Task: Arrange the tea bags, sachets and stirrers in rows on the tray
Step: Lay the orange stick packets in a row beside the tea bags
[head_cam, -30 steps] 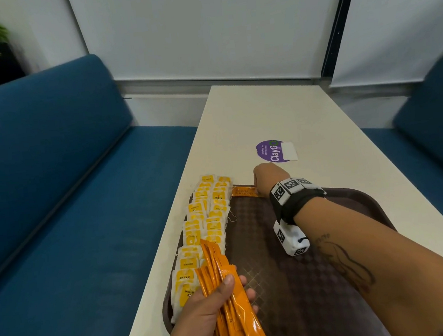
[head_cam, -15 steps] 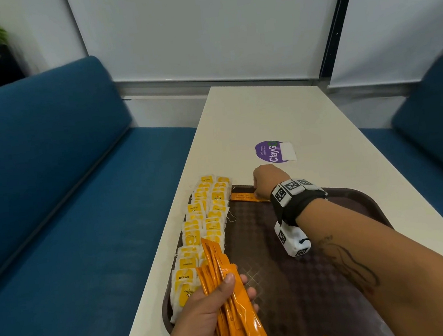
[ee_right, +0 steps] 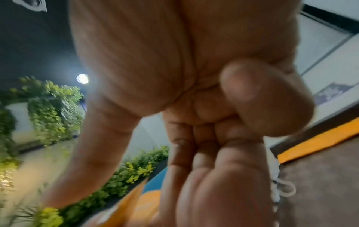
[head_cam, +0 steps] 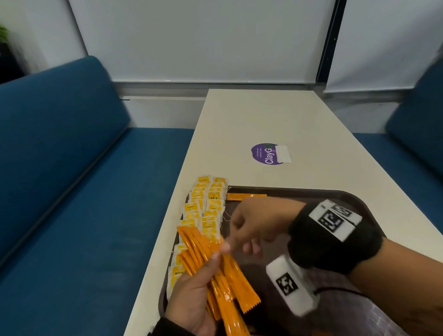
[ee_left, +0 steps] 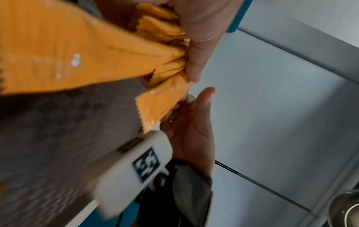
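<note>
The left hand (head_cam: 193, 303) grips a fanned bundle of long orange foil sachets (head_cam: 219, 273) over the dark brown plastic tray (head_cam: 353, 198) at about 7 o'clock. The right hand (head_cam: 253, 224), at the tray's centre, reaches its thumb and fingers to the bundle's upper ends; blur hides whether they pinch one. Yellow-and-white paper tea bags (head_cam: 205, 210) lie in two rows along the tray's 9 o'clock edge, a single orange sachet (head_cam: 244, 196) lies along the 12 o'clock rim, and the tray sits on the cream desk (head_cam: 264, 120).
</note>
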Motion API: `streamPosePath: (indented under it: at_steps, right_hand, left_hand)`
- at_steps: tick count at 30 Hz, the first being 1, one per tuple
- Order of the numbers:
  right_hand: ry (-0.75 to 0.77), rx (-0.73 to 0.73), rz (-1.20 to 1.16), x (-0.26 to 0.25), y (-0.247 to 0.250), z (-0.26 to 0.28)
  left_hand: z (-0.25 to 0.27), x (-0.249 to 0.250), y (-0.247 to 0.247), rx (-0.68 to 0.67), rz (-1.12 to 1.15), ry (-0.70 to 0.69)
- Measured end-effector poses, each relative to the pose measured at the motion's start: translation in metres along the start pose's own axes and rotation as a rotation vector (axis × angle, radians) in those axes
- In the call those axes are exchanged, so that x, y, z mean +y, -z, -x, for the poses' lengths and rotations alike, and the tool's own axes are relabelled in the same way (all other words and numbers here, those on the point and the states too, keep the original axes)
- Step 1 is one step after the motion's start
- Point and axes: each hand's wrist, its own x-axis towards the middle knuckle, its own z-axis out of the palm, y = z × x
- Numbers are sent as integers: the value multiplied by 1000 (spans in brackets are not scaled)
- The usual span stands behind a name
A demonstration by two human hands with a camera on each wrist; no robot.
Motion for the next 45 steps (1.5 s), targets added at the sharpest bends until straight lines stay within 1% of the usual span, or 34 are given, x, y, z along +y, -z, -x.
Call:
streamPosePath:
  at_steps: [1, 3, 5, 7, 9, 11, 13, 15, 17, 18, 20, 21, 23, 24, 25, 27, 29, 32, 35, 37, 39, 41, 43, 44, 45]
  right_hand:
    - [7, -53, -17, -1, -6, 8]
    - [13, -75, -45, 2, -16, 15]
    - [24, -15, -52, 7, -23, 17]
    - [75, 93, -88, 13, -25, 18]
    - [182, 234, -130, 18, -24, 20]
    - [339, 349, -209, 22, -23, 23]
    - [509, 355, -357, 24, -24, 24]
    - [636, 322, -426, 26, -28, 23]
    - [699, 316, -431, 29, -33, 19]
    - [704, 311, -448, 31, -34, 17]
    - [644, 304, -513, 34, -33, 15]
    - [569, 292, -566, 35, -31, 16]
    - [370, 236, -684, 32, -26, 22]
    - [302, 201, -716, 32, -24, 25]
    - [273, 163, -718, 32, -23, 27]
    - [277, 92, -657, 33, -22, 28]
    - [274, 60, -575, 31, -24, 28]
    - [192, 130, -551, 29, -20, 25]
    - [152, 149, -580, 28, -11, 25]
    - [170, 147, -628, 25, -8, 24]
    - [203, 138, -727, 22, -13, 19]
    - [214, 88, -807, 17, -26, 14]
    - [200, 34, -864, 13, -40, 10]
    - [192, 46, -875, 12, -42, 8]
    - [188, 102, -850, 11, -39, 6]
  left_hand:
    - [0, 1, -2, 7, 18, -5]
    - [0, 2, -6, 19, 44, -1]
    - [1, 3, -8, 47, 59, 17]
    - [3, 2, -9, 56, 81, 31]
    - [5, 2, -9, 70, 119, 53]
    - [8, 3, -9, 46, 153, 96]
    - [13, 5, -13, -12, 164, 130]
    - [15, 8, -15, -53, 166, 131]
    - [16, 11, -16, -60, 150, 101]
    - [15, 12, -15, -51, 131, 78]
    - [13, 13, -12, -19, 100, 19]
    - [12, 13, -10, 1, 84, -16]
    - [8, 13, -6, 44, 55, -89]
    - [8, 14, -6, 57, 45, -120]
    - [7, 14, -5, 62, 36, -143]
    - [6, 14, -4, 71, 19, -167]
    - [6, 13, -4, 86, 4, -174]
    - [6, 13, -3, 83, -51, -184]
    - [8, 15, 0, 20, -139, -157]
    - [10, 13, 0, -38, -200, -127]
    - [11, 9, -4, -63, -224, -119]
    - [10, 5, -9, -43, -215, -134]
    - [6, 3, -12, 6, -167, -139]
    - [4, 4, -11, 24, -144, -130]
    - [3, 4, -9, 32, -125, -114]
